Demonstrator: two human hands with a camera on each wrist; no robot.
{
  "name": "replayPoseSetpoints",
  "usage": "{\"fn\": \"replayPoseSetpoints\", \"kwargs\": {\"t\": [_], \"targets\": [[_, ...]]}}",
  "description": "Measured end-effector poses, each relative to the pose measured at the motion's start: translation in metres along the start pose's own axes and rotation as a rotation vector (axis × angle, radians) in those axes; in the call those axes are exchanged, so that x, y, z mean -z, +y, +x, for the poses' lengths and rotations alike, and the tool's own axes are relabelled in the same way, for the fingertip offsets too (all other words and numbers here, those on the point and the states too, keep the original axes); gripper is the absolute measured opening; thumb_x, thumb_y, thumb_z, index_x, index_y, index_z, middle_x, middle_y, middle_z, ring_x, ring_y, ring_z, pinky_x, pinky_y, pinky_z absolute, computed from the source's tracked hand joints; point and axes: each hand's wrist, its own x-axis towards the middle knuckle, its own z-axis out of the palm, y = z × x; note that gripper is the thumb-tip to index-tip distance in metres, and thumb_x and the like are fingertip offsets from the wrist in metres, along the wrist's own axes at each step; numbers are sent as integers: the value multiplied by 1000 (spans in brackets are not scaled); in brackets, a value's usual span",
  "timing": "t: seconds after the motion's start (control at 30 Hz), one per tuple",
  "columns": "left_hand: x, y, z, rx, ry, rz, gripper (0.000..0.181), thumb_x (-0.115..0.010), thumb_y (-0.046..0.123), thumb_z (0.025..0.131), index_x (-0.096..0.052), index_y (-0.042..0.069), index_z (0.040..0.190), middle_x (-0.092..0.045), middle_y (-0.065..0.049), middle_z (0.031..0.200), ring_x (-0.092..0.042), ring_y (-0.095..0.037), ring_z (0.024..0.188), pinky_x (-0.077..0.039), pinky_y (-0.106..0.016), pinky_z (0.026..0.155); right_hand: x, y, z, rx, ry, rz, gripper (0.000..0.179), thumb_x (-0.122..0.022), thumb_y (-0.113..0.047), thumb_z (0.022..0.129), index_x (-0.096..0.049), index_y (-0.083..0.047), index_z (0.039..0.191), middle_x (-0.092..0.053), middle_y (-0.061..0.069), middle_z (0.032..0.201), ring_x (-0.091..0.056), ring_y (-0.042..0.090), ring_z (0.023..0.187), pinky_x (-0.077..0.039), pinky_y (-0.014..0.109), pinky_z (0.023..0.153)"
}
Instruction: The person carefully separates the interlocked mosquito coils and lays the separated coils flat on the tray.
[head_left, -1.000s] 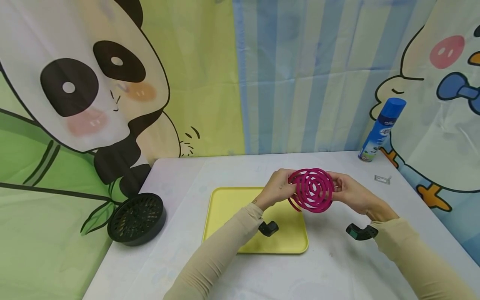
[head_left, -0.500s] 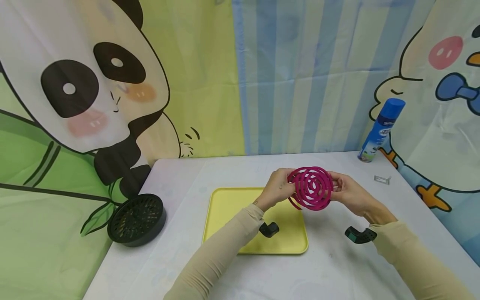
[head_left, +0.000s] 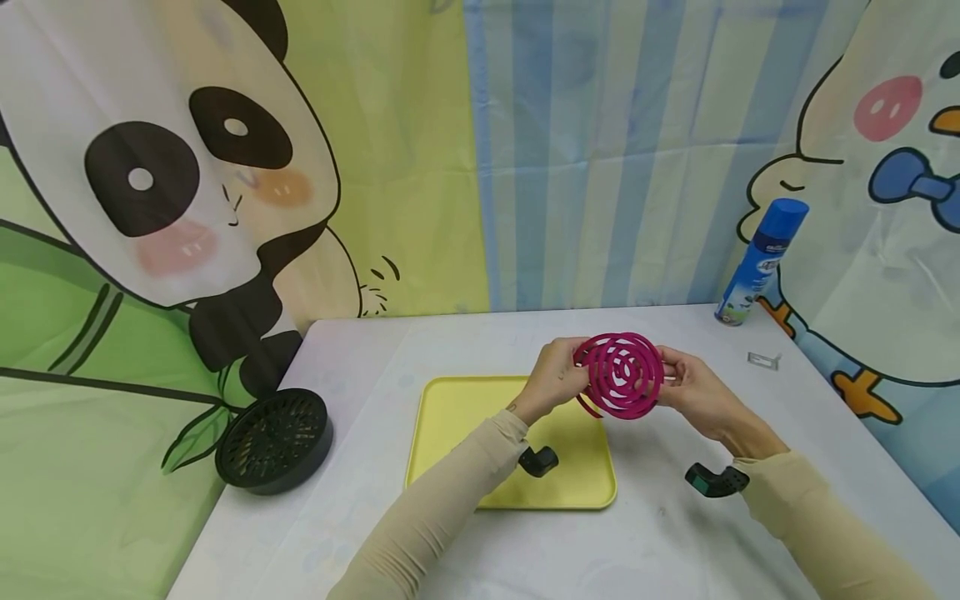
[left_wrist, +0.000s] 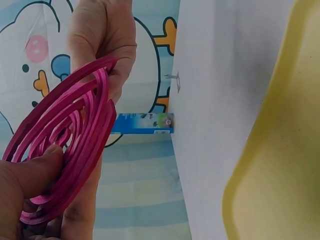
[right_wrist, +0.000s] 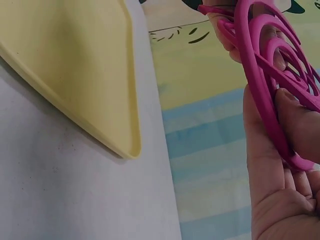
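Observation:
Pink spiral mosquito coils [head_left: 619, 402], which look nested together, are held up above the table between both hands. My left hand [head_left: 553, 377] grips their left side, its thumb [left_wrist: 40, 172] pressed on the flat face in the left wrist view. On the opposite side, my right hand [head_left: 701, 392] pinches the outer rings. In the right wrist view the right thumb [right_wrist: 300, 120] lies over the face, with fingers behind. A loose end [head_left: 589, 407] of the spiral hangs at the lower left. Part of the fingers behind the coils is hidden.
A yellow tray [head_left: 450, 450] lies beneath the left forearm. The round black slotted holder [head_left: 273, 440] stands at the table's left edge. Back right are a blue spray can [head_left: 759, 265] and a small metal stand [head_left: 764, 360]. Printed curtains border the white table [head_left: 360, 533].
The coils have risen slightly and shifted a little left. My right hand and forearm have drifted slightly left with them; the left hand stays nearly in place, and both keep their hold.

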Motion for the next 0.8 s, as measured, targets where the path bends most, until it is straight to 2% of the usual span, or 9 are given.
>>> {"fn": "replayPoseSetpoints", "kwargs": {"t": [0.17, 0.37, 0.67, 0.8], "targets": [[0, -1, 0, -6, 2, -4, 27, -61, -4, 93, -72, 3, 117, -76, -10, 91, -67, -7, 63, -59, -23, 59, -2, 1, -2, -8, 15, 47, 54, -67, 0, 95, -38, 1, 142, -70, -3, 109, -74, 14, 95, -61, 32, 84], [1, -2, 1, -23, -5, 10, 28, -61, -3, 93, -72, 4, 118, -76, -10, 92, -66, -6, 62, -59, -22, 58, -5, 0, -3, -25, 29, 69, 61, -65, 3, 95, -33, 6, 146, -70, -4, 108, -73, 12, 96, -61, 32, 84], [4, -1, 4, -6, -96, 18, 21, -63, 0, 95, -72, 0, 114, -75, -9, 85, -70, -8, 65, -61, -23, 61, 3, -5, -4, -33, -13, -46, 60, -69, -4, 94, -37, 7, 143, -71, 1, 108, -74, 17, 93, -62, 36, 83], [5, 0, 6, 19, -132, 4, 22, -66, 3, 95, -72, 1, 116, -75, -7, 84, -72, -9, 66, -61, -25, 62, 9, -8, -3, -61, -45, -90, 66, -70, -3, 94, -34, 6, 149, -69, 11, 119, -73, 19, 97, -62, 39, 84]]}}
